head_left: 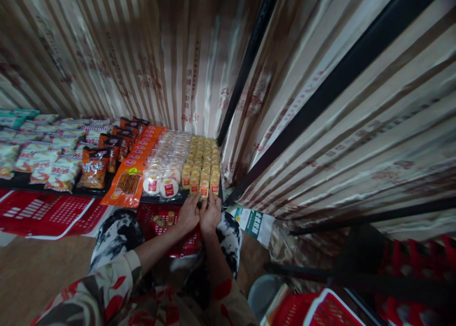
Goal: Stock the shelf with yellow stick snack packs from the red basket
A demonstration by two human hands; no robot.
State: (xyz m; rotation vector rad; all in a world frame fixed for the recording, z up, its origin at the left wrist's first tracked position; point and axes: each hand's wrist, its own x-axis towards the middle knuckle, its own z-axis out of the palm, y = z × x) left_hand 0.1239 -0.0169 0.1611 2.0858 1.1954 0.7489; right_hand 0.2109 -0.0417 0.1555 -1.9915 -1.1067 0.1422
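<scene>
Both hands meet at the front edge of a black shelf, at the right end of a row of snacks. My left hand [188,214] has its fingertips pressed to the front of the small yellow snack packets [204,187]. Beside it, my right hand [211,215] pinches at the same front packets. These packets have red-and-yellow labels and stand in tight rows running to the back. Round white wrapped crackers [168,188] lie just to their left. Below my hands, a few loose small packets [170,217] sit in a red basket [185,250] between my knees.
An orange snack bag [128,186], brown-orange bags [94,168] and white snack bags [64,173] fill the shelf leftward. A black pole [278,160] and pleated curtain [199,55] bound the right and back. A grey bucket [263,293] stands at lower right.
</scene>
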